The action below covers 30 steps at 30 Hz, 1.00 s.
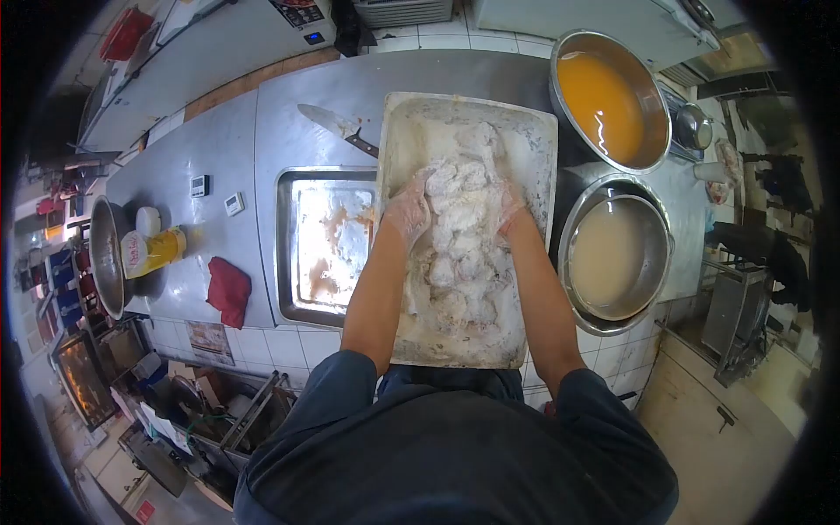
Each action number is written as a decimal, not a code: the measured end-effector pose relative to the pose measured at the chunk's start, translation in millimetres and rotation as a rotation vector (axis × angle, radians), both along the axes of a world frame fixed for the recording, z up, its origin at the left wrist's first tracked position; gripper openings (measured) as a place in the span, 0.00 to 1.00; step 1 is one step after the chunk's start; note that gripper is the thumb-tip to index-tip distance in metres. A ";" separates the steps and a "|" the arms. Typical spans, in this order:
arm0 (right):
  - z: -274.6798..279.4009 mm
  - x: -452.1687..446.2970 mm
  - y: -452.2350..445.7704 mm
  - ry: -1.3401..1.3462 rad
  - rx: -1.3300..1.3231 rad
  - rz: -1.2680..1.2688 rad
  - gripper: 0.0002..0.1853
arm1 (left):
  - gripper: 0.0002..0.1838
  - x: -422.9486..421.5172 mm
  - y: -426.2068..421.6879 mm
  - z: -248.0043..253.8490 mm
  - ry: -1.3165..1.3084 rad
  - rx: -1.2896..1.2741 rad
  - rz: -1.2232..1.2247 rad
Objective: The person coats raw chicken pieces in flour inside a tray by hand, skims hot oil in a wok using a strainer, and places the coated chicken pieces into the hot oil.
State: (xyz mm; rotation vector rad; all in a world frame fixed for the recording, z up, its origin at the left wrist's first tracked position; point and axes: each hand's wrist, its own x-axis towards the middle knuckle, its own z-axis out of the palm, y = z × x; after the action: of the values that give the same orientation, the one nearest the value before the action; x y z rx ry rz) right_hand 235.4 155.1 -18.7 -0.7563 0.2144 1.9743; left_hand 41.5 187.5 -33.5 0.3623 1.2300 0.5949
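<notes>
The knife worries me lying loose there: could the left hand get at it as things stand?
Probably yes: the knife lies just outside the tub, handle in plain view. The left hand is among the floured pieces, so it would first need to clear the rim.

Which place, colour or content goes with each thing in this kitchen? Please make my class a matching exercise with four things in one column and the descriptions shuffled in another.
Things
1. Knife
2. Cloth
3. White-coated pieces
4. Upper right bowl

Descriptions
A. Holds orange liquid
B. Lies near the upper left edge of the pale tub
C. Inside the tub, between the left hand and right hand
D. Dark red, crumpled on the worktop

Right pairs: 1-B; 2-D; 3-C; 4-A
</notes>
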 end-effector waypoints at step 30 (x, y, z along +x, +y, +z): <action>-133.1 24.6 -165.0 -0.757 -0.181 0.335 0.23 | 0.26 -45.1 -198.1 6.7 0.695 0.141 -0.823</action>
State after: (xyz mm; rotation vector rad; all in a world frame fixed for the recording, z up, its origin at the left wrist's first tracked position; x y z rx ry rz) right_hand 259.9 -9.9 -151.8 -1.6813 -0.2048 1.8350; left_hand -3.6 -10.5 -26.8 1.1904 1.5361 -0.1913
